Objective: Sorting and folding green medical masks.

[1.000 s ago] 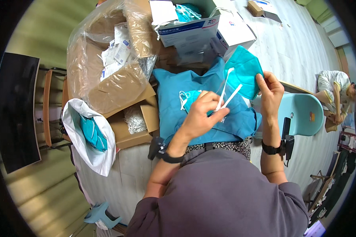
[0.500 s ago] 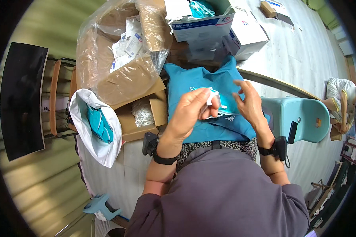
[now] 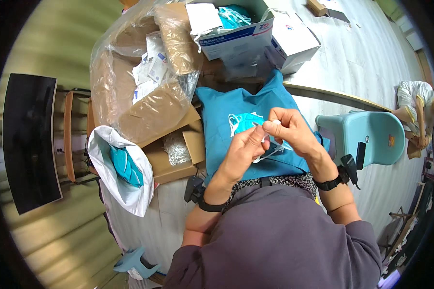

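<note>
My left hand (image 3: pixel 241 153) and my right hand (image 3: pixel 295 133) meet over my lap, thumbs and fingers pinched. A small white piece (image 3: pixel 264 137) lies between their fingertips; its exact kind is hard to make out. Beneath them a teal face mask (image 3: pixel 242 124) with white ear loops rests on a blue cloth (image 3: pixel 223 107) spread over my lap. More white cord shows below the fingers, and the hands hide part of the mask.
At my left, a white bag (image 3: pixel 141 203) holds teal masks, beside a cardboard box (image 3: pixel 176 172) of white cords. Beyond stands a plastic-lined carton (image 3: pixel 152 113) with white packets. A printed box (image 3: pixel 236 42) with masks is ahead, a light-blue stool (image 3: pixel 341 139) at right.
My right hand has moved left and down, its spread fingers now pinched against my left fingertips. My left hand has lowered slightly, showing more of the mask. The whole view has shifted a little.
</note>
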A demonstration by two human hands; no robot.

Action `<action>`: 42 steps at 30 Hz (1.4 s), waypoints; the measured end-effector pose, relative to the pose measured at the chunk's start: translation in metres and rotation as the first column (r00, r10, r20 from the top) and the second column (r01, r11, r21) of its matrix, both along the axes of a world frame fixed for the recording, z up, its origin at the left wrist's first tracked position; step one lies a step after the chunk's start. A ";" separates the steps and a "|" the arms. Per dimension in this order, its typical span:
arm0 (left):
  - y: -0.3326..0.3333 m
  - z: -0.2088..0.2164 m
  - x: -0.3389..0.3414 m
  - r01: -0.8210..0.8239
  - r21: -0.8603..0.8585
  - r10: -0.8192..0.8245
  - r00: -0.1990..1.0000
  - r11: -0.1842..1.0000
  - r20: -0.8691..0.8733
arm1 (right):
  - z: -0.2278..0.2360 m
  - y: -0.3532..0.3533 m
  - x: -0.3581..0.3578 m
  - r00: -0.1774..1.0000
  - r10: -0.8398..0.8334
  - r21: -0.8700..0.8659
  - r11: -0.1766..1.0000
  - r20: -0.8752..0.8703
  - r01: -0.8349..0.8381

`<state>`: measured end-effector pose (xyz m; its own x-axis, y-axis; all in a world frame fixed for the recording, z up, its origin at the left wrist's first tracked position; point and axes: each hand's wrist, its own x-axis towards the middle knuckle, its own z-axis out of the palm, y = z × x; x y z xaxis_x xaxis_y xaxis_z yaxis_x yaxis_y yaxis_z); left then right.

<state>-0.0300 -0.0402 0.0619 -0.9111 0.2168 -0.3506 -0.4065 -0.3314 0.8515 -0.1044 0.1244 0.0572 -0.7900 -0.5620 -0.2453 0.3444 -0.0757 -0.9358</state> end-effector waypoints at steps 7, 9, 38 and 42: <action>0.037 -0.021 0.004 0.011 0.271 -0.030 0.997 0.962 0.066 | -0.021 -0.001 0.002 0.781 -0.293 0.167 0.878 -0.552 0.448; 0.039 -0.026 0.005 0.027 0.250 -0.058 0.991 0.968 0.121 | -0.020 0.009 -0.008 0.374 -0.077 0.172 0.790 -0.924 0.588; 0.016 -0.045 0.071 0.171 0.367 -0.287 0.913 0.914 0.289 | -0.123 0.097 -0.053 0.502 -0.030 0.454 0.385 -0.864 0.804; 0.011 -0.056 0.069 0.032 0.533 -0.218 0.932 0.846 0.289 | -0.086 0.057 -0.034 0.618 -0.116 0.399 0.669 -0.778 0.627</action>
<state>0.0395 -0.0293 0.0060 -0.7159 0.5525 -0.4269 -0.6966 -0.6068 0.3829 -0.1379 0.1812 -0.0289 -0.9569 -0.1042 0.2710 -0.2781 0.5968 -0.7527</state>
